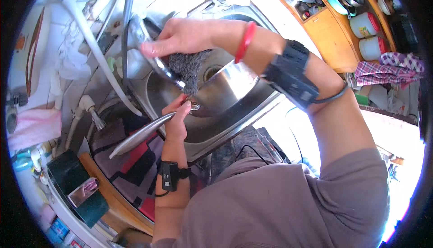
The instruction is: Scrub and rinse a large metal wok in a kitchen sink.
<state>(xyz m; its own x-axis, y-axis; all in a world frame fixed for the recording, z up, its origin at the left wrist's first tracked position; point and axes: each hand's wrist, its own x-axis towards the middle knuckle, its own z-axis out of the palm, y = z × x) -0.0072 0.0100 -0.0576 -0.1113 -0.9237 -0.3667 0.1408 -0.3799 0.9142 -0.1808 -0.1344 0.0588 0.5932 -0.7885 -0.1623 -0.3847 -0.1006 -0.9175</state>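
Note:
My right hand point(182, 36) reaches over the sink, blurred, with its thumb laid over the chrome faucet spout point(160, 67). Its other fingers curl under, out of sight, and seem to grip the spout. Below that hand hangs a dark grey fuzzy cloth point(191, 67); what holds its upper end is hidden. My left hand point(177, 114) pinches a flat, shiny metal utensil point(143, 134) seen nearly edge-on, tilted down past the sink's left rim. A small round metal part point(195, 107) shows at its fingertips, close to the cloth's lower end. Both are over the stainless steel sink point(216, 139).
A grey hose point(127, 41) and a white pipe point(94, 48) run down left of the sink. A patterned mat point(125, 167) lies below them. At the lower left is a dark green box point(66, 173) with a phone-like slab point(83, 192). Wooden shelves point(329, 35) stand at the upper right.

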